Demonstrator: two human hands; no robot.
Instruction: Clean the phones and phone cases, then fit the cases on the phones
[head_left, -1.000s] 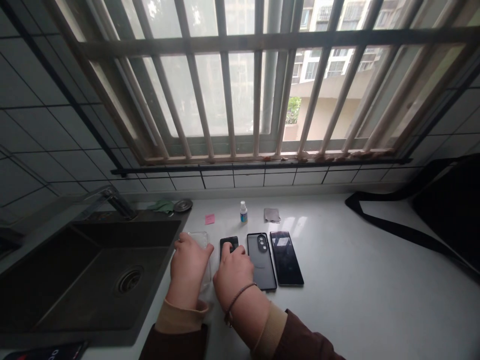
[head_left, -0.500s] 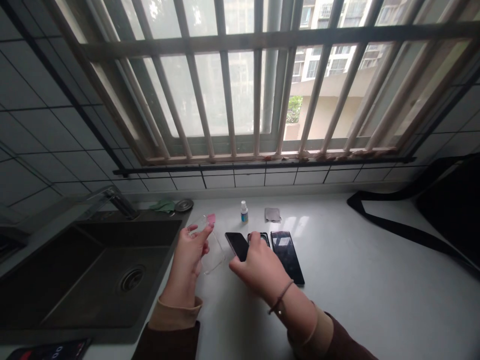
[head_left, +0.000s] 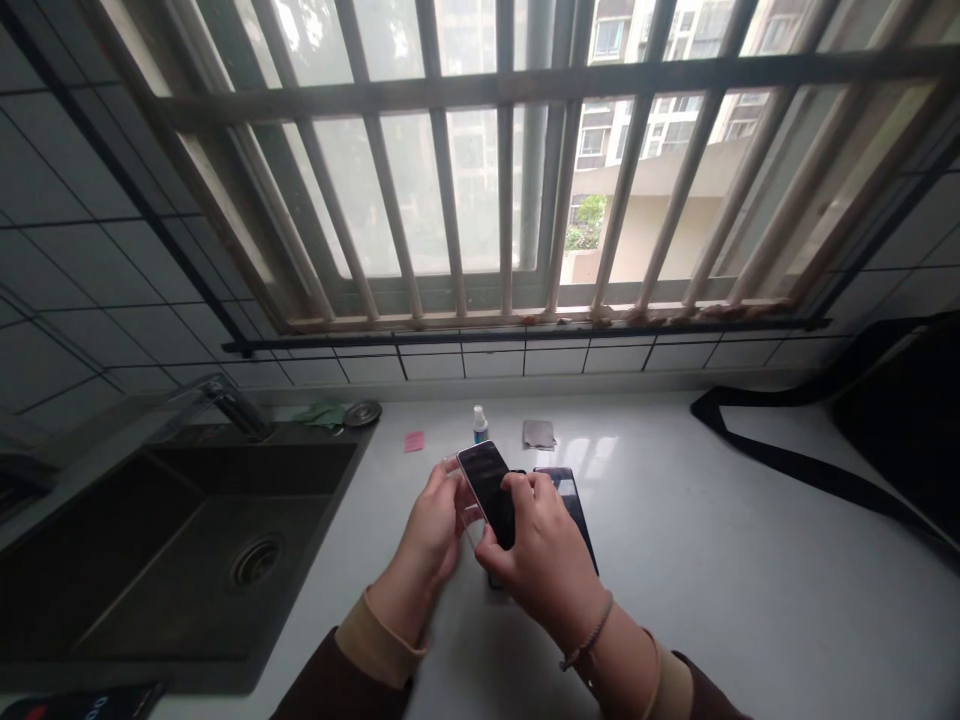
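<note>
A dark-screened phone (head_left: 487, 482) is tilted above the counter, gripped between the thumb and fingers of my right hand (head_left: 538, 535). Just to its left, my left hand (head_left: 436, 515) is closed on a clear phone case (head_left: 471, 516), which lies against the phone's left edge. How far the phone sits inside the case I cannot tell. A second dark phone (head_left: 576, 505) lies on the counter beneath my right hand, partly covered by it. Behind the held phone, another dark-edged item on the counter is mostly hidden.
Beyond my hands stand a small white-capped bottle (head_left: 480, 424), a folded grey cloth (head_left: 538, 434) and a pink paper square (head_left: 414, 441). A sink (head_left: 300, 560) with a faucet (head_left: 236, 408) is at left. A black strap (head_left: 787, 430) lies at right, below the barred window.
My left hand has brought the clear case rightward to the phone. My right hand has raised the phone slightly and shifted right. The pink square now shows uncovered.
</note>
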